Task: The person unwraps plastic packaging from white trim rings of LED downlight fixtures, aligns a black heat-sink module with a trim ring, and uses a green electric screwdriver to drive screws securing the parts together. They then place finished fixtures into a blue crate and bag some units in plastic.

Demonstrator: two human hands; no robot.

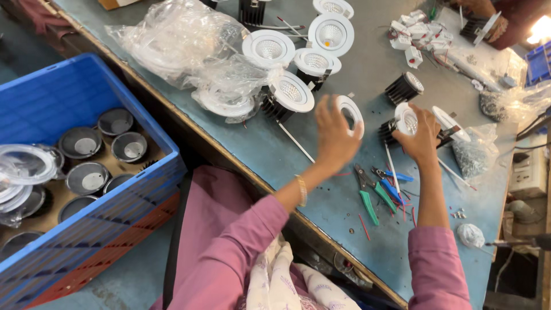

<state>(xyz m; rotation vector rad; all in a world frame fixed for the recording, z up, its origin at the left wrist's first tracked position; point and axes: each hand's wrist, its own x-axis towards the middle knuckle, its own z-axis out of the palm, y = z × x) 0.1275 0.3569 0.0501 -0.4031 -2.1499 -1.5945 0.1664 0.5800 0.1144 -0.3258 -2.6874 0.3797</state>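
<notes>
The left hand (334, 135) grips a white ring (350, 112) with its fingers, just above the blue-grey table (321, 172). The right hand (423, 136) closes around a white lamp head with black heat sink (402, 122), which rests on the table near the ring. Green-handled pliers (365, 192) lie below the hands, and a blue crate (69, 103) with grey cups stands at the left

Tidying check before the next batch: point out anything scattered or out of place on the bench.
Short red wire offcuts lie scattered on the blue-grey worktop around the green-handled pliers, near the right hand. Crumpled clear plastic bags sprawl beside the white round downlights.
</notes>
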